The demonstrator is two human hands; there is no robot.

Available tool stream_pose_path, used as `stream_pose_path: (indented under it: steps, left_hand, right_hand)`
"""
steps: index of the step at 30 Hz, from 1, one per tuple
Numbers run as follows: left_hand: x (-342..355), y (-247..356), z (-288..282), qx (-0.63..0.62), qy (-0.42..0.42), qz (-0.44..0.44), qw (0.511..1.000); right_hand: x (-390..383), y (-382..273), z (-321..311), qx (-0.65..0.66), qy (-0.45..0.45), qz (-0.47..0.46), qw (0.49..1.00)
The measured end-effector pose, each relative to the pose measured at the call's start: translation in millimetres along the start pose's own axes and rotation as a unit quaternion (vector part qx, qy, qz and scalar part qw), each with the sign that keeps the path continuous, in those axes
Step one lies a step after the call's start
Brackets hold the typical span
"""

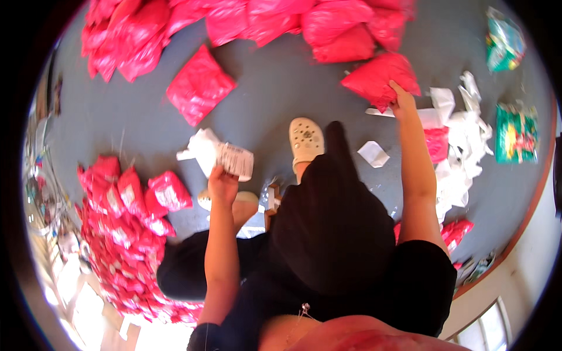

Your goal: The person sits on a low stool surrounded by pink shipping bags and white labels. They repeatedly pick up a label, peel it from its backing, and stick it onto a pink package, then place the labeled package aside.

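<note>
In my left hand is a bunch of white printed labels, pinched between thumb and fingers, with one label facing up. My right arm reaches forward, and the right hand grips the near edge of a bright pink plastic mailing bag. That bag looks full and lies by the pile of similar bags. Another pink bag rests alone on the grey floor ahead of my left hand.
Pink bags are heaped along the far side, and a large pile of smaller pink packets lies at the left. Crumpled white paper strips and green packages are at the right. My cream clog stands mid-floor near a white paper piece.
</note>
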State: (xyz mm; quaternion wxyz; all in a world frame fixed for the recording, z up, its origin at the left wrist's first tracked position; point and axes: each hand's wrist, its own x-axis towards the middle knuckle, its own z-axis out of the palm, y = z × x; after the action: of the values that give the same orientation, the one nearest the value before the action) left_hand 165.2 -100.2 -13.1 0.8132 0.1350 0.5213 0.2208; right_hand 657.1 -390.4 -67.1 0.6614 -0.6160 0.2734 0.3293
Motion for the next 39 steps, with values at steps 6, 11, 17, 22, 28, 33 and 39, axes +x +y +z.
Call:
stream_pose_path:
  steps: [6,11,17,22,28,33,39]
  left_hand:
    - [-9.1,12.7,-0.2,-0.027,0.038,0.045,0.998]
    - [-14.2,10.9,-12.7,-0.047,0.047,0.058,0.996]
    - [-21.5,13.4,-34.2,-0.074,0.058,0.075,0.993]
    - [-19.8,20.6,-25.1,-0.061,0.044,0.063,0.995]
    - [-6.9,21.6,-15.7,-0.061,0.020,0.065,0.996]
    - [5.1,14.2,1.9,-0.051,-0.005,0.048,0.998]
    - [3.8,10.7,23.4,-0.025,-0.014,0.034,0.999]
  right_hand:
    - [-106.1,22.8,87.3,0.002,-0.141,-0.006,0.990]
    - [-148.5,54.6,127.8,-0.125,-0.347,0.195,0.909]
    - [-61.4,59.0,141.9,-0.599,-0.122,-0.446,0.654]
    - [25.8,19.1,152.9,-0.701,0.146,-0.461,0.523]
    - [41.3,-18.1,151.8,-0.767,0.008,-0.361,0.530]
    - [4.3,25.5,121.1,-0.735,0.022,-0.358,0.576]
    - [-98.5,87.6,82.2,-0.878,0.046,-0.272,0.392]
